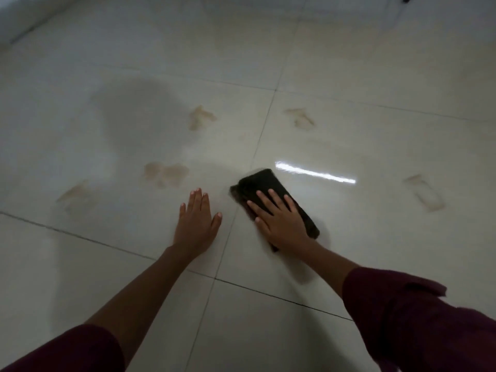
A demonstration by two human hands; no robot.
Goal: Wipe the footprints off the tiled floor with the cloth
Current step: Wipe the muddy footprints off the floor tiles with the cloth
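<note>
While the left hand lies flat, right hand fingers spread press the cloth down

Both arms reach forward, bare below dark maroon sleeves. The left hand lies flat, palm down, fingers straight and close together, thumb angled out to the right. The right hand presses palm down too, fingers spread and pointing up-left.
</note>
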